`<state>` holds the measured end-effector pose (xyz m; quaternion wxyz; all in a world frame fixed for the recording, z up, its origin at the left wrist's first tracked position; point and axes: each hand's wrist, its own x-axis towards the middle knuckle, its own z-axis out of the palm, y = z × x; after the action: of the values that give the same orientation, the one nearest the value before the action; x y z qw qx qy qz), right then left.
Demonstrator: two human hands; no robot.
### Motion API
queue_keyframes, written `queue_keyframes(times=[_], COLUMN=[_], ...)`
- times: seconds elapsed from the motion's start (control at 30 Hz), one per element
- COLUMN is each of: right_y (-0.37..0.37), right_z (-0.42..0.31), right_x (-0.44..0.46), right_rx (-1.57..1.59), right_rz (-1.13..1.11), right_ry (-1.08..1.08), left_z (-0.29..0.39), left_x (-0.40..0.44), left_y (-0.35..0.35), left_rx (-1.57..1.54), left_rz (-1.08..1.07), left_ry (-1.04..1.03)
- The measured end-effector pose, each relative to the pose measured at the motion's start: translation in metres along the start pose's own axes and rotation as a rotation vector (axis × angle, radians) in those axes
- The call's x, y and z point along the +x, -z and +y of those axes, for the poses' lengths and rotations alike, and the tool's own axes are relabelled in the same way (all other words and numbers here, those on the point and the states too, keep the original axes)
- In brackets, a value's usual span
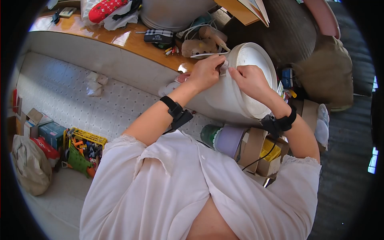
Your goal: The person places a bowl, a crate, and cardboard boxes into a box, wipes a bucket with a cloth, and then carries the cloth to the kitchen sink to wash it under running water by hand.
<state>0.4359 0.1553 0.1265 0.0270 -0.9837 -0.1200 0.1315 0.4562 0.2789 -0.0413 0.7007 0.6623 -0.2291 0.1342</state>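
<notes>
A large white bucket [218, 98] with a round white lid [256, 60] stands in front of me, tilted in the view. My left hand [207, 73] is at the lid's left side, its fingers curled in a pinch around a small pale piece [224, 66] that is mostly hidden. Close beside it, my right hand [253, 82] lies over the lid's edge, fingers folded and thumb pointing toward the pale piece. What its fingers hold, if anything, is hidden. A white cord [208, 55] and a beige plush toy [199, 47] lie just beyond my left hand.
On the wooden surface [116, 36] are a black-and-white checked case [158, 36], audio plugs [172, 51] and a red patterned item [106, 11]. A yellow basket of toys [86, 140] stands lower left. Open cardboard boxes [253, 150] and a lilac container [229, 140] sit below the bucket.
</notes>
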Motion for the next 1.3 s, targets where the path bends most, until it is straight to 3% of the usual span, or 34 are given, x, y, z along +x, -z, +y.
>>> queue_keyframes(times=[0.07, 0.13, 0.2, 0.23, 0.3, 0.37, 0.43, 0.5, 0.6, 0.73, 0.8, 0.83, 0.9, 1.03, 1.13, 1.23, 1.3], right_y=[0.001, 0.0, -0.002, -0.001, 0.006, 0.031, 0.024, 0.025, 0.019, 0.004, -0.003, 0.0, 0.014, 0.045, 0.021, 0.003, 0.002], right_z=[0.0, 0.0, 0.0, 0.002, 0.012, 0.013, 0.023, 0.015, 0.008, 0.017, 0.017, 0.02, 0.029, 0.008, 0.019, 0.025, 0.029], right_x=[0.002, 0.004, 0.008, 0.009, 0.015, 0.03, 0.023, 0.029, 0.043, 0.067, 0.068, 0.062, 0.038, -0.055, -0.082, -0.083, -0.087], right_rx=[0.015, 0.03, 0.07, 0.07, 0.118, 0.125, 0.209, 0.205, 0.194, 0.159, 0.466, 0.468, 0.396, -0.08, -0.157, -0.153, -0.133], right_rz=[0.013, 0.022, 0.023, 0.019, 0.108, 0.102, 0.13, 0.119, 0.141, 0.148, 0.05, 0.048, -0.01, -0.287, -0.153, -0.033, 0.0], right_ry=[0.001, 0.006, -0.04, -0.036, -0.039, -0.059, -0.063, -0.065, -0.101, -0.038, -0.013, -0.011, 0.09, 0.271, 0.415, 0.519, 0.521], left_z=[0.003, 0.011, 0.0, -0.009, -0.065, -0.084, -0.045, -0.02, 0.005, 0.039, 0.043, 0.046, 0.053, 0.051, 0.064, 0.077, 0.076], left_x=[0.001, 0.003, 0.004, -0.001, -0.048, -0.036, -0.048, -0.034, -0.036, -0.058, -0.066, -0.066, -0.064, -0.07, -0.078, -0.074, -0.071], left_y=[0.001, 0.006, 0.002, -0.005, 0.004, 0.02, 0.022, 0.022, 0.023, 0.022, 0.006, 0.005, 0.005, 0.004, -0.002, -0.017, -0.025], left_rx=[0.091, 0.164, 0.151, 0.134, 0.223, 0.334, 0.118, 0.135, -0.332, -0.396, -0.393, -0.39, -0.315, -0.397, -0.398, -0.278, -0.561], left_rz=[0.023, -0.044, 0.081, 0.198, 0.152, 0.15, 0.035, 0.014, 0.043, -0.025, 0.049, 0.05, 0.042, 0.059, -0.051, 0.032, 0.101], left_ry=[-0.014, 0.127, 0.023, -0.08, -0.016, 0.018, 0.283, 0.224, 0.376, 0.393, 0.313, 0.314, 0.392, 0.428, 0.4, 0.452, 0.55])
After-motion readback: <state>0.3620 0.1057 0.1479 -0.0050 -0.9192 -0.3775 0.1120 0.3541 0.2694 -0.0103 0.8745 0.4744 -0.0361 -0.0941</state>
